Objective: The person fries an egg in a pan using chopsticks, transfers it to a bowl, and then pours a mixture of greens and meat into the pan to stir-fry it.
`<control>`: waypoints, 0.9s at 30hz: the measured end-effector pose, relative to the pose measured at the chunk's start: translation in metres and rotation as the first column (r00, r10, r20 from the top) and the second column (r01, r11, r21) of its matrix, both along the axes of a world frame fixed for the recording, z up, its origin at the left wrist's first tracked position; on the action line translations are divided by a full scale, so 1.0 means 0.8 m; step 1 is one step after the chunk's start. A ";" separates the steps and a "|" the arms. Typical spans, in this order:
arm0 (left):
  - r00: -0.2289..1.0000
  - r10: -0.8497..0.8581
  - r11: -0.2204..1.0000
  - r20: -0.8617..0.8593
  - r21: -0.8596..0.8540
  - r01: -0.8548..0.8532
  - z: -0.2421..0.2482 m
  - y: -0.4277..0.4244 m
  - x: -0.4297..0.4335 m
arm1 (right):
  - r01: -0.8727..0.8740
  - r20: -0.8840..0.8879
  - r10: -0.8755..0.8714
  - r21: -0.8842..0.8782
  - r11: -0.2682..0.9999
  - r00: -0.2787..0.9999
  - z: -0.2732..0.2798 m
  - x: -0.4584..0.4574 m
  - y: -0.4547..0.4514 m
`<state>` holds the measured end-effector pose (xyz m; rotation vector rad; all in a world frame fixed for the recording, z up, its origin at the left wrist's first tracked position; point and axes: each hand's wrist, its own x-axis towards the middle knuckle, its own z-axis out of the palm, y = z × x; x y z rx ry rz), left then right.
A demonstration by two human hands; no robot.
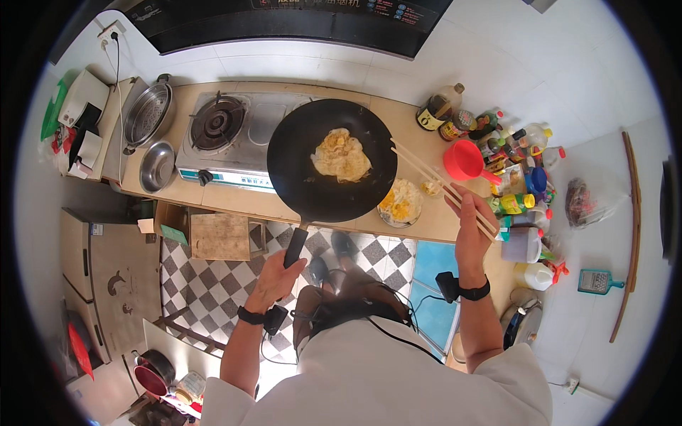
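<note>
My left hand (pixel 279 277) is wrapped around the dark handle of a black wok (pixel 298 186), which is raised over the right side of the gas stove. A fried egg (pixel 341 155), white with browned patches, lies in the wok. Wooden chopsticks (pixel 421 166) are gripped in my right hand (pixel 471 221); their tips point at the wok's right rim. Below those tips a plate (pixel 403 226) on the counter holds more fried egg (pixel 400 202). The wok hides the right-hand burner.
A red plastic ladle (pixel 463 161) rests on the counter near several sauce bottles (pixel 514 141). The left burner (pixel 218 122) is uncovered. Left of the stove stand a steel bowl (pixel 157 167) and a steamer pot (pixel 149 114). Overhead juts a range hood (pixel 298 29).
</note>
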<state>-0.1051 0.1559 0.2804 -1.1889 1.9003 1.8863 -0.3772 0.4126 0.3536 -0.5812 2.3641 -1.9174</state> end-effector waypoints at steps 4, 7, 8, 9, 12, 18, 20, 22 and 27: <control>0.999 0.022 1.000 0.031 0.002 -0.022 -0.012 0.004 0.009 | 0.000 0.049 0.004 -0.077 0.997 0.999 -0.007 -0.003 -0.015; 1.000 -0.030 0.999 -0.006 -0.035 0.030 -0.010 0.000 -0.027 | -0.025 0.113 0.041 -0.142 0.990 0.993 -0.019 -0.012 -0.031; 0.999 -0.050 0.999 -0.001 -0.014 0.050 -0.008 0.005 -0.035 | -0.043 0.117 0.058 -0.128 0.991 0.991 -0.020 -0.014 -0.033; 0.998 -0.054 0.998 -0.024 -0.032 0.054 -0.010 0.003 -0.036 | -0.063 0.101 0.076 -0.129 0.990 0.992 -0.017 -0.021 -0.039; 0.993 -0.046 0.984 -0.106 -0.175 0.027 -0.034 0.004 -0.018 | -0.119 0.032 0.119 -0.006 0.993 0.992 -0.021 -0.024 -0.044; 0.995 -0.027 0.979 -0.100 -0.203 0.006 -0.043 0.007 -0.034 | -0.233 0.055 0.228 0.122 0.965 0.972 -0.046 -0.028 -0.078; 0.994 -0.010 0.983 -0.110 -0.184 -0.011 -0.048 0.008 -0.034 | -0.320 -0.031 0.332 0.190 0.928 0.943 -0.055 -0.029 -0.100; 0.997 0.005 0.983 -0.083 -0.182 -0.020 -0.048 0.008 -0.034 | -0.377 -0.037 0.393 0.209 0.902 0.919 -0.067 -0.031 -0.107; 0.994 0.064 0.984 -0.086 -0.159 -0.077 -0.047 0.013 -0.036 | -0.364 0.053 0.361 0.200 0.910 0.931 -0.074 -0.036 -0.109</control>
